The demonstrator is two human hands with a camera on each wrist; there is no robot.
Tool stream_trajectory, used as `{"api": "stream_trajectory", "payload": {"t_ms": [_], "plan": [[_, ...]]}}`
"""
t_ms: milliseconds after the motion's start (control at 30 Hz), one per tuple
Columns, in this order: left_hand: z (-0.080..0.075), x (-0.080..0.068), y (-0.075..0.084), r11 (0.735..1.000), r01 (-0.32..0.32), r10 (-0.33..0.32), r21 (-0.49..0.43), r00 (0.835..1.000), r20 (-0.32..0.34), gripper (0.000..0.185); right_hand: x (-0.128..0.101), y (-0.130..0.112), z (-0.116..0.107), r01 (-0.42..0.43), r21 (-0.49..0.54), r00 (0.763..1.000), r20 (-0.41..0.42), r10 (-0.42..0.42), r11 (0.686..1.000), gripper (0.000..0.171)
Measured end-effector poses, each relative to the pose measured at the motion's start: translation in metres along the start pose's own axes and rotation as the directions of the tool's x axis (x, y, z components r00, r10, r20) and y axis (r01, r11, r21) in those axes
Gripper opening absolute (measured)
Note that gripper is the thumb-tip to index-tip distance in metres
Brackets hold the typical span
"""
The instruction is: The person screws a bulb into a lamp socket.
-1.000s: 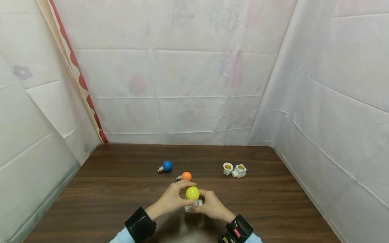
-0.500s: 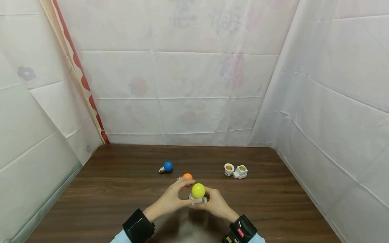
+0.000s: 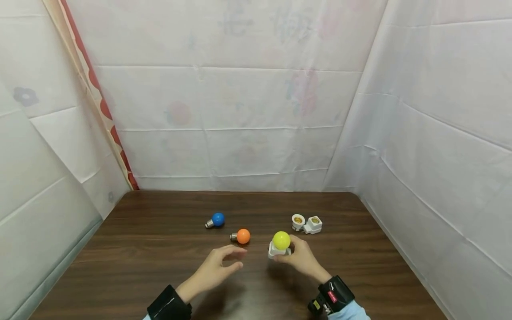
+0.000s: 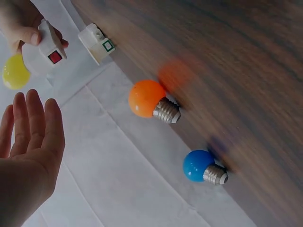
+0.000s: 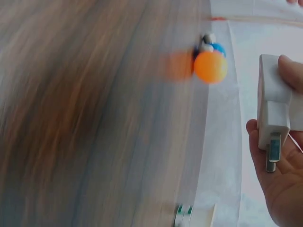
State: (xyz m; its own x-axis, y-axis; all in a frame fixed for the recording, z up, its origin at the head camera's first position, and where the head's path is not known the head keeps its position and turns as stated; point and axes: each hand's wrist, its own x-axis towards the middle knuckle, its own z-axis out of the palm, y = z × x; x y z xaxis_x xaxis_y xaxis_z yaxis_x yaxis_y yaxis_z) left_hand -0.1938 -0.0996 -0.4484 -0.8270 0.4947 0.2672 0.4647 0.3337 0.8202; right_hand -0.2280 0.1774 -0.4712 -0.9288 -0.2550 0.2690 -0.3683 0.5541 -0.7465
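Yellow bulb [image 3: 281, 240] is seated in a white plug-in socket [image 3: 277, 251], and the assembly is held by the right hand [image 3: 301, 259], fingers curled round the socket body, just above the worktop [image 3: 140, 249] right of centre. Plug prongs are seen in the right wrist view, so the socket is clear of the surface. Left hand [image 3: 214, 272] is empty, fingers relaxed and spread, hovering near the middle. Orange bulb [image 3: 242, 236] lies just beyond it, blue bulb [image 3: 216, 219] farther and left. Two empty sockets [image 3: 307, 223] lie together at far right. Whether the yellow bulb is fully screwed home cannot be told; the view is too coarse. Judged step: first bulb fitted, assembly being carried right. Next move probably calls for the assembly to be set down beside the empty sockets, then the orange bulb to be taken by the left hand.
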Motion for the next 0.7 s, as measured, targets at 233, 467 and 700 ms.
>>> {"api": "stream_trajectory", "payload": {"t_ms": [233,467,700], "plan": [[-0.001,-0.008,-0.003,1.0,0.011,-0.01,-0.015,0.999,0.032,0.028,-0.003,0.024,-0.023,-0.107,-0.074,0.983,-0.154,0.095,0.992,0.044],[-0.002,-0.014,0.003,1.0,0.0,0.0,-0.013,1.0,0.025,0.028,-0.006,0.041,-0.046,-0.212,-0.153,0.956,-0.238,0.172,0.965,0.042],[0.0,-0.015,-0.003,1.0,0.02,-0.02,-0.004,0.999,0.049,0.028,-0.01,0.055,-0.057,-0.248,-0.213,0.954,-0.224,0.2,0.945,0.046]]}}
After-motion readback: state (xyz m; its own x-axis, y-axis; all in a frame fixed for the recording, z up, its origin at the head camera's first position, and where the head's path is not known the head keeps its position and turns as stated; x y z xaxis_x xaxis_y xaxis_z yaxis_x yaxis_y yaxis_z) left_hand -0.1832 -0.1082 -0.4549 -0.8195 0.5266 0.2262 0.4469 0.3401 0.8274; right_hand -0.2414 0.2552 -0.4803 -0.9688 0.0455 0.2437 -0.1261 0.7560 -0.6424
